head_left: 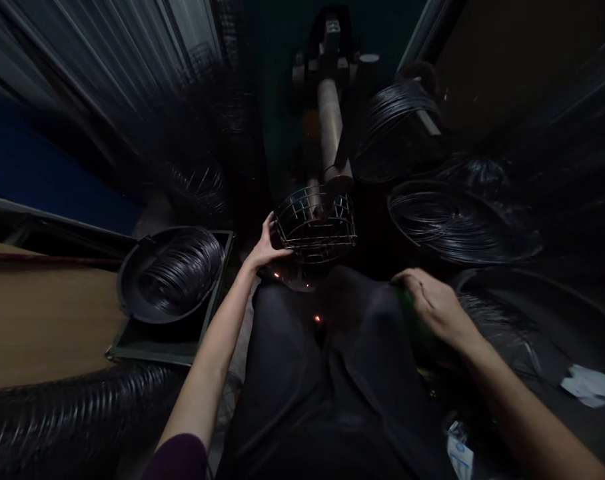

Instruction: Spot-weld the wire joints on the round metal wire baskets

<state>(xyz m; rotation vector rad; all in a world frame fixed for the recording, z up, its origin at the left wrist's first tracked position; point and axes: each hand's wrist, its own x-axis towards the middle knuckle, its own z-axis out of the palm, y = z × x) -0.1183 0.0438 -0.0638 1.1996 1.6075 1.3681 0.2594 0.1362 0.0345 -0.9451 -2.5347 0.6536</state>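
My left hand [267, 248] grips the left side of a round wire basket [316, 233], thumb below and fingers at the rim. The basket sits tilted under the thick cylindrical arm [331, 120] of a machine, and the arm's lower end reaches into it. Small orange sparks [317, 319] glow in front of my knees. Beside my right knee, my right hand [429, 299] is closed with curled fingers; what it holds, if anything, is hidden. Something dark green lies just under that hand, too dim to name.
A black bowl [132, 293] of wire rings stands on a crate at left. More wire rings [442, 223] fill a basin at right, with a stack of hoops [397, 113] behind. A long row of stacked wire pieces [82, 407] lies lower left. White paper [592, 385] lies at far right.
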